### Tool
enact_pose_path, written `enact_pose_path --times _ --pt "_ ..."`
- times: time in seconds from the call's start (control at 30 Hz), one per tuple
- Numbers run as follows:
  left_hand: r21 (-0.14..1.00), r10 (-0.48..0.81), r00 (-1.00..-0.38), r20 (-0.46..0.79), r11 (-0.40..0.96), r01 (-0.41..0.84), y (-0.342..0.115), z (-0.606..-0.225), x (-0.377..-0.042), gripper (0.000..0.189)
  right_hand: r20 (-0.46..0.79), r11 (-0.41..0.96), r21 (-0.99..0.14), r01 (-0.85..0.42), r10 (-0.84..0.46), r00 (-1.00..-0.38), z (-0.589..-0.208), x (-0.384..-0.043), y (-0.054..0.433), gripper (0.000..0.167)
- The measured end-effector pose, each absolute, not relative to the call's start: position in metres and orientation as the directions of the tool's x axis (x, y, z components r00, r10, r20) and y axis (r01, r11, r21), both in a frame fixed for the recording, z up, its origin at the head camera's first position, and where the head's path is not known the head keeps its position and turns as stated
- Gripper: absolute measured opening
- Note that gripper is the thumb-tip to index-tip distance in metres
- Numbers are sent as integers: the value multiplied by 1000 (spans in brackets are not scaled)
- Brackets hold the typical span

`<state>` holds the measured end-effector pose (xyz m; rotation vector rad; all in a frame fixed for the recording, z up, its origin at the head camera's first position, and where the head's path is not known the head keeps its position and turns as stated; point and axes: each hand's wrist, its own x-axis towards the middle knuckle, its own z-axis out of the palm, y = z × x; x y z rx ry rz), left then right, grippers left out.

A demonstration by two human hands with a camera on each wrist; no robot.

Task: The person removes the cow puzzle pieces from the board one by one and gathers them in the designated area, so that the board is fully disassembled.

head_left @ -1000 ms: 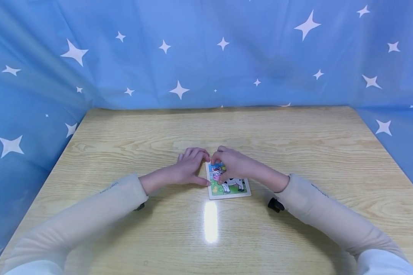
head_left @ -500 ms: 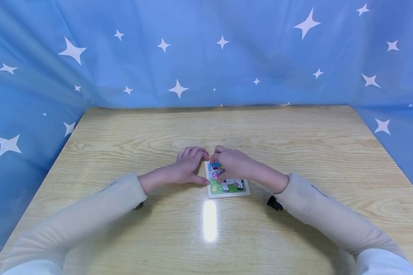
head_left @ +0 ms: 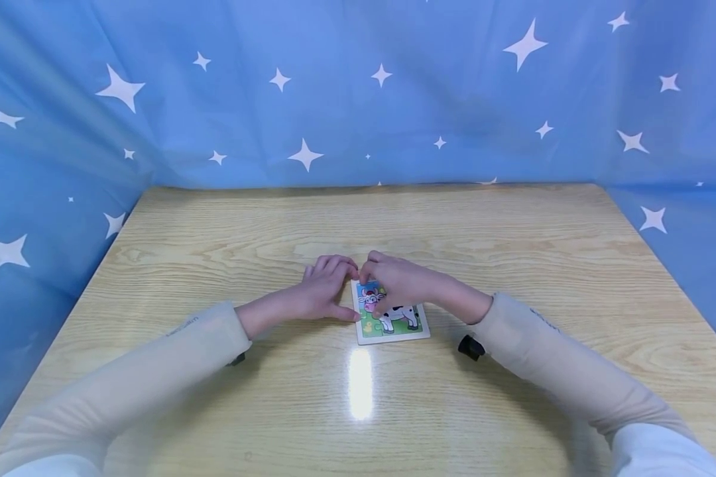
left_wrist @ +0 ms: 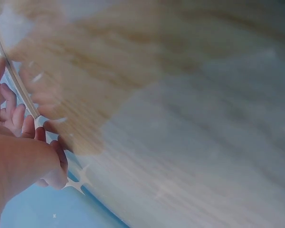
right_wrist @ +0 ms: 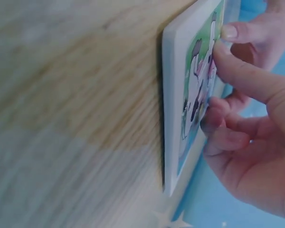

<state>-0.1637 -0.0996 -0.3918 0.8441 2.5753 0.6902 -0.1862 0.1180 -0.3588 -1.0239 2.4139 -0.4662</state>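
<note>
A small cow jigsaw puzzle (head_left: 366,336) in a pale frame lies flat on the table. My left hand (head_left: 321,293) is at its left side, the thumb touching the edge and the fingers by the far left corner. Above the picture is my right hand (head_left: 402,281), its thumb on the cow and its bent fingertips near the far edge. In the right wrist view, my right hand (right_wrist: 256,156) touches the puzzle surface (right_wrist: 191,102); whether it pinches a separate piece is unclear. The left wrist view shows the frame's edge (left_wrist: 20,88) beside my left hand (left_wrist: 26,159).
The wood-grain table (head_left: 262,411) extends around the puzzle on all sides. A blue curtain (head_left: 346,40) with white stars hangs behind it and at the sides. A small black device (head_left: 471,347) sits under the right wrist. A lamp reflection shines in front of the puzzle.
The whole head view has shifted slightly left. My right fingertips have lifted slightly towards the far edge, showing more of the cow. My left hand keeps its place at the puzzle's edge.
</note>
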Motion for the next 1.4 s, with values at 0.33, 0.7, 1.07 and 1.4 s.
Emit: enact_pose_path --times 0.33,0.7,1.07,1.4 --pt "547 615 -768 -180 711 442 -99 -393 -166 68 -236 662 -575 -482 -698 -677 -371 -186 128 45" --pt "558 622 -762 -179 702 442 -99 -394 -165 68 -253 713 -447 -541 -680 -688 -364 -177 125 52" --pt "546 615 -765 -189 714 439 -101 -389 -166 70 -206 714 -358 -602 -689 -694 -361 -173 119 56" --pt "543 617 -766 -180 711 446 -100 -390 -165 70 -214 684 -417 -599 -714 -666 -366 -180 122 54"
